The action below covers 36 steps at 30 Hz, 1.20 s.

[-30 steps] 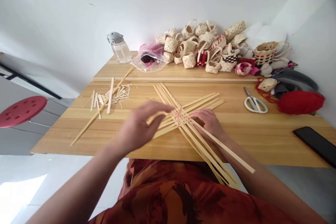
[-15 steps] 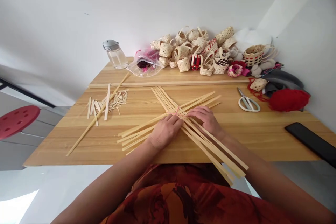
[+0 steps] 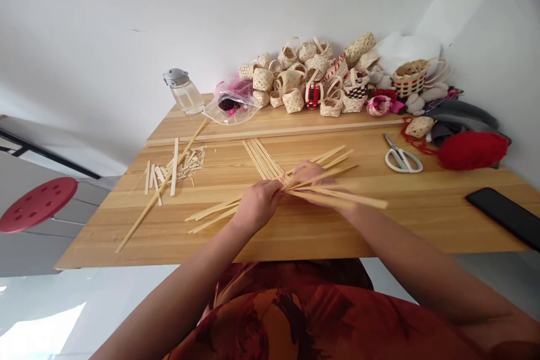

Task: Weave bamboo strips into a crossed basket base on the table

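Flat bamboo strips [image 3: 262, 160] cross each other in front of me, their ends fanning out to the back left, back right and front left. My left hand [image 3: 258, 202] is closed on the woven crossing, fingers pinched at its near side. Several strips rise from there and point right, slightly blurred. Behind these strips is my right hand [image 3: 314, 180], partly hidden and smeared by motion; its fingers touch the far side of the crossing. The crossing itself is mostly covered by my hands.
Scissors [image 3: 403, 156] lie to the right, with red yarn [image 3: 472, 150] and a phone [image 3: 504, 216] beyond. Small woven baskets [image 3: 293, 100] are piled at the back, near a water bottle [image 3: 185, 93]. A long strip [image 3: 143, 214] crosses offcuts at left.
The strips that pointed toward my body now swing up and to the right. My left hand has turned into a pinch, and my right hand has moved left behind the strips.
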Available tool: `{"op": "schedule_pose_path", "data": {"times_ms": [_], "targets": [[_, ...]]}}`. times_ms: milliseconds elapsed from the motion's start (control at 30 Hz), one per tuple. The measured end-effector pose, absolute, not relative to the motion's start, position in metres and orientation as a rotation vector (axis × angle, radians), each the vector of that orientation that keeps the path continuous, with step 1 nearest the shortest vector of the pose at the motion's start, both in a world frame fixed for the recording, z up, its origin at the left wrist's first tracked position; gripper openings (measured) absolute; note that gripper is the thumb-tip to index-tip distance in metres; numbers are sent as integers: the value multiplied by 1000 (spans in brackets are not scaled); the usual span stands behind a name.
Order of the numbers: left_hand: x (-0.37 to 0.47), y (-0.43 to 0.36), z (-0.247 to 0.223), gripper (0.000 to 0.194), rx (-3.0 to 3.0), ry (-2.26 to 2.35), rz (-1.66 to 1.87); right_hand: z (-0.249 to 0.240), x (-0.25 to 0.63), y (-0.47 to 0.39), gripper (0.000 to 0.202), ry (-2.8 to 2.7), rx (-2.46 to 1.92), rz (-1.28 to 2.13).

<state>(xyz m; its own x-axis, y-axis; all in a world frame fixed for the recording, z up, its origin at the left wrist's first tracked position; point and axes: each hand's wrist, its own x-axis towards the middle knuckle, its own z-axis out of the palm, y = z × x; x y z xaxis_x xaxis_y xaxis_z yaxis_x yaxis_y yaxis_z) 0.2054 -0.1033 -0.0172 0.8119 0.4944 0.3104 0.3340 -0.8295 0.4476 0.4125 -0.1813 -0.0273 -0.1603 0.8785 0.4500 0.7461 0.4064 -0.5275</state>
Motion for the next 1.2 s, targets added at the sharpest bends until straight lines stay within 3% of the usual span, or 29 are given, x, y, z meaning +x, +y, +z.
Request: {"op": "schedule_pose_path", "data": {"times_ms": [200, 567, 667, 1067, 1200], "targets": [[204, -114, -25, 10, 2637, 635, 527, -40, 415, -189, 36, -1961, -1295, 301], [207, -108, -14, 9, 2503, 598, 493, -18, 415, -179, 49, -1938, -1263, 557], [206, -111, -18, 18, 2533, 551, 539, -23, 417, -181, 52, -1919, -1279, 503], [213, -118, -25, 14, 2706, 648, 512, -34, 418, -183, 44, -1983, -1199, 388], [213, -116, -19, 11, 2608, 680, 584, -34, 421, -184, 31, -1943, -1232, 317]]}}
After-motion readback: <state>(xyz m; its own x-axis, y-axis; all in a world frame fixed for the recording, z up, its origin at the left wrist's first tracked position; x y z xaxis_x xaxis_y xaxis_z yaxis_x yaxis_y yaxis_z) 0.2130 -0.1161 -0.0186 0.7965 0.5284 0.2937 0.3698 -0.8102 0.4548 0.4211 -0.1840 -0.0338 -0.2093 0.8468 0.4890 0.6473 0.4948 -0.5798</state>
